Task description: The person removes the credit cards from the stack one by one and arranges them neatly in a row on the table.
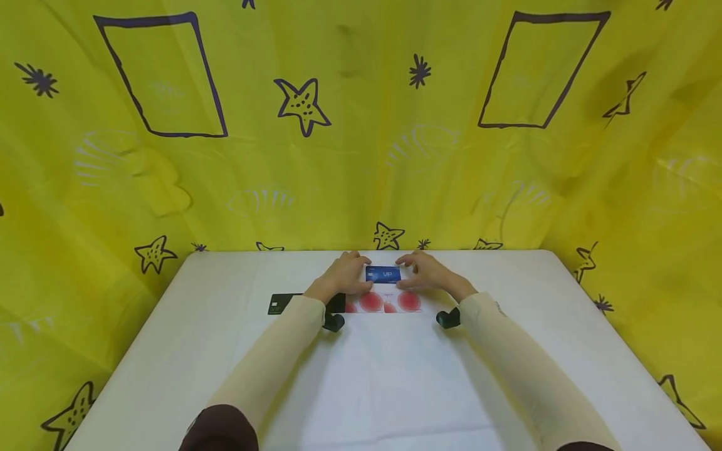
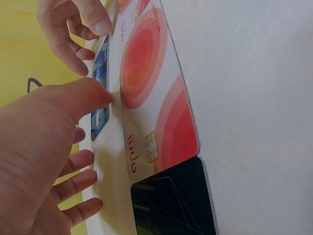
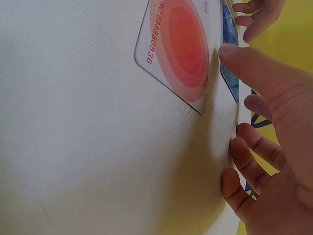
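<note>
A blue card printed "VIP" (image 1: 383, 274) lies flat near the table's far edge. My left hand (image 1: 345, 274) pinches its left end, thumb on the near edge and forefinger around the far corner. At the other end my right hand (image 1: 430, 272) pinches it the same way. In the left wrist view the thumb crosses in front of the blue card (image 2: 100, 120); the right wrist view shows the right thumb against the same card (image 3: 229, 81). Just nearer lie white cards with red circles (image 1: 371, 302), side by side. Black card surface (image 1: 337, 303) continues their row leftward, partly under my left sleeve.
A white table (image 1: 383, 376) spreads toward me. Behind it and at both sides hangs a yellow curtain (image 1: 350, 169) with starfish drawings. Dark rounded wrist devices (image 1: 448, 318) stick out below both wrists, above the tabletop.
</note>
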A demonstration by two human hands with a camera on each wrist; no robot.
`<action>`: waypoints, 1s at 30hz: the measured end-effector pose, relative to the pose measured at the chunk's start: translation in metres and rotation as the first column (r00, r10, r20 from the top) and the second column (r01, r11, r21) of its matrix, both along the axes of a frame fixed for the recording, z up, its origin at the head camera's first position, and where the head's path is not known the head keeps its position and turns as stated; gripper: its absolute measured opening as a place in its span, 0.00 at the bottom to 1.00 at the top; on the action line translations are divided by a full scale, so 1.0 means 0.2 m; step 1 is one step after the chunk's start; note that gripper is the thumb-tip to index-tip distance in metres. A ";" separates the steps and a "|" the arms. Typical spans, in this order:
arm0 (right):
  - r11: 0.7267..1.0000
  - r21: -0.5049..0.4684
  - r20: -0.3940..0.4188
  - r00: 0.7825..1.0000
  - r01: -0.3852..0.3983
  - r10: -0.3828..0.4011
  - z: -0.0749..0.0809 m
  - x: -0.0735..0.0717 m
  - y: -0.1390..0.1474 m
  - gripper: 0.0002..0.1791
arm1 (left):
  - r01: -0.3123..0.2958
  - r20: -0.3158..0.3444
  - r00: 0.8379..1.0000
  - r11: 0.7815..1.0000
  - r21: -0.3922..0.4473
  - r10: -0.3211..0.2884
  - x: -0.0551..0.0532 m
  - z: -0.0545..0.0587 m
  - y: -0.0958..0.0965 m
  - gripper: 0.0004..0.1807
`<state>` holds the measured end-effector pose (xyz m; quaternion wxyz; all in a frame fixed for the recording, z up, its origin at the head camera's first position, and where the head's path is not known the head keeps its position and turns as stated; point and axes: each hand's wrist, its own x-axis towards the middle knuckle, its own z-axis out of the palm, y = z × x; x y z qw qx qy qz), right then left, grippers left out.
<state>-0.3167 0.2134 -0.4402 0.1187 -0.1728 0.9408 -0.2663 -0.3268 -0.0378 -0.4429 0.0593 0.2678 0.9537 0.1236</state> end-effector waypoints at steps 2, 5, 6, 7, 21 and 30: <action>1.000 0.007 -0.007 1.000 -0.009 0.009 0.00 0.00 0.00 0.33 | -0.004 0.010 1.000 1.000 -0.004 0.004 0.00 0.00 0.00 0.32; 1.000 0.015 -0.014 1.000 -0.018 0.018 0.00 -0.01 0.00 0.32 | -0.013 0.026 1.000 1.000 -0.008 0.013 0.00 0.01 0.00 0.32; 1.000 0.013 -0.012 1.000 -0.016 0.016 0.00 -0.01 0.00 0.32 | -0.015 0.029 0.999 1.000 -0.007 0.015 0.00 0.01 0.00 0.32; 1.000 0.012 -0.011 1.000 -0.016 0.016 0.00 -0.01 0.00 0.32 | -0.016 0.032 0.999 1.000 -0.006 0.016 0.00 0.01 0.00 0.32; 0.999 0.021 -0.013 0.999 -0.035 0.035 0.01 -0.03 -0.01 0.28 | -0.021 0.045 0.999 1.000 -0.002 0.021 -0.01 0.02 0.01 0.29; 0.999 0.034 -0.014 1.000 -0.024 0.025 0.01 -0.03 -0.03 0.27 | -0.030 0.049 0.998 1.000 -0.007 0.030 -0.01 0.02 0.02 0.28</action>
